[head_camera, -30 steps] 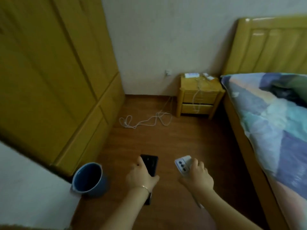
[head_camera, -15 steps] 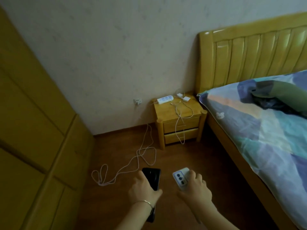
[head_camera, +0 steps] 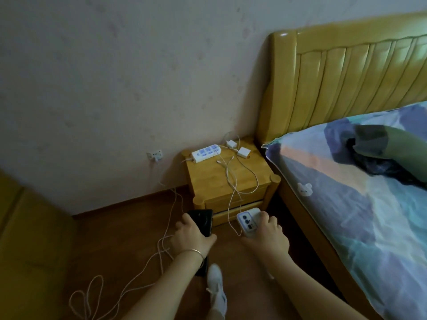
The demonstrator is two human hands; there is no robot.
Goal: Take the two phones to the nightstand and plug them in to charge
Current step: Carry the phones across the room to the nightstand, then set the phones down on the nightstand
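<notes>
The left hand [head_camera: 193, 236] is wrapped tight around a black phone [head_camera: 202, 221], with the thumb on one side and the fingers on the other. The right hand [head_camera: 268, 236] is closed around a white phone [head_camera: 248, 221], and we can see the camera dots on its back. Both phones are held out in front, low down, near the front of the nightstand [head_camera: 231, 179] but not on it yet. A second ago the nightstand was far off and small across the room, and now it is big and close, so the person has walked almost all the way there. One white shoe [head_camera: 216, 288] shows below the arms on the brown floor. On top of the nightstand lies a white power strip [head_camera: 205, 153] at the back, next to two small white charger blocks [head_camera: 239, 149]. Thin white cables [head_camera: 231, 172] run from them over the top and hang down the front. It is dim, so I cannot tell for sure which cable end fits which phone. Another long cord [head_camera: 161, 245] goes from the wall socket [head_camera: 155, 155] down and loops on the floor. The bed [head_camera: 346, 204] is just to the right. The walking part looks nearly done, and the plugging in has not begun
</notes>
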